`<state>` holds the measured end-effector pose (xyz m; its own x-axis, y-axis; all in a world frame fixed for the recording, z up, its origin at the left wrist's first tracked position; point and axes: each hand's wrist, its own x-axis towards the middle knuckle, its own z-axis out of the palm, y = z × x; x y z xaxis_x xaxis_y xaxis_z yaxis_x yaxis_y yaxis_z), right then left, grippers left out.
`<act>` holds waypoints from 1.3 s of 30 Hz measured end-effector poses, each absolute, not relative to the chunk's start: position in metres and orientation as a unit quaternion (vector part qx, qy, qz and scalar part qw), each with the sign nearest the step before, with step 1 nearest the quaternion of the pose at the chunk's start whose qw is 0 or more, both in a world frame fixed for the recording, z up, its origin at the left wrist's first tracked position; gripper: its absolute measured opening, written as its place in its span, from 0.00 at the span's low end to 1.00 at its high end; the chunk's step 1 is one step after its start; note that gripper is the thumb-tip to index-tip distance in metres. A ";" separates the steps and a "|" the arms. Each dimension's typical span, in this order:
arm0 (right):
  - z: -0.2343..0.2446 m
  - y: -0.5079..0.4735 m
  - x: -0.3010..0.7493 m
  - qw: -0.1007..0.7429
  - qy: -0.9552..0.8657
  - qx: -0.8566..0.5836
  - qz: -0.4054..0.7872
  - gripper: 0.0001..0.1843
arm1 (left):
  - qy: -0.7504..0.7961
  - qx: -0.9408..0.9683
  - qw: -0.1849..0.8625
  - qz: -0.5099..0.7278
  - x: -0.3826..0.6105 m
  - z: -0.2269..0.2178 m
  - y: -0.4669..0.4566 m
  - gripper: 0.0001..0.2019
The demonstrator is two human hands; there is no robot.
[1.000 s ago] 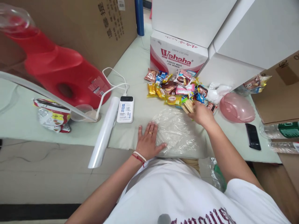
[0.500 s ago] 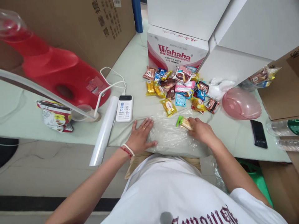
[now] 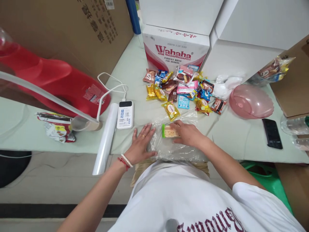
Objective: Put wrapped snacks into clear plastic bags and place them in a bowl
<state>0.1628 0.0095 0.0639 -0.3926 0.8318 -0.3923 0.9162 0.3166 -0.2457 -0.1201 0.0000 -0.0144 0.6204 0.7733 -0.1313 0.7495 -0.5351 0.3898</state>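
A thin sheet of clear plastic film [image 3: 156,146] lies spread on the cloth in front of me. My left hand [image 3: 140,145] rests flat on the film's left edge, fingers spread. My right hand [image 3: 189,133] has its thumb and fingers around the right end of a packet of crackers [image 3: 169,131] with a green end, low over the middle of the film. Just beyond the film lies a yellow-wrapped snack [image 3: 171,110], at the near side of a pile of wrapped snacks [image 3: 184,88].
A Wahaha carton [image 3: 176,48] stands behind the pile. To the left are a power bank [image 3: 125,115], a white roll [image 3: 106,141] and a red jug [image 3: 55,77]. To the right are a pink bowl [image 3: 251,101] and a phone [image 3: 272,133].
My right hand has carried the cracker packet left to the middle of the film. My left hand stays flat at the film's edge. The head view has shifted slightly.
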 end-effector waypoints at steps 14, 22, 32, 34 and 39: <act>0.052 -0.005 0.150 0.088 0.810 0.544 -0.201 0.26 | 0.323 0.917 0.142 0.188 -0.122 0.003 -0.041 0.29; 0.045 -0.069 0.208 -0.099 0.842 0.448 -0.284 0.45 | 0.333 0.910 0.192 0.158 -0.128 -0.029 -0.047 0.23; 0.021 -0.091 0.241 -0.192 0.786 0.490 -0.325 0.14 | 0.486 0.763 0.334 0.265 -0.125 -0.012 -0.009 0.15; 0.030 -0.065 0.241 -0.194 0.733 0.545 -0.359 0.16 | 0.545 0.722 0.331 0.267 -0.118 -0.007 0.011 0.16; 0.034 -0.008 0.238 -0.179 0.636 0.634 -0.401 0.21 | 0.532 0.733 0.234 0.354 -0.109 0.008 0.022 0.23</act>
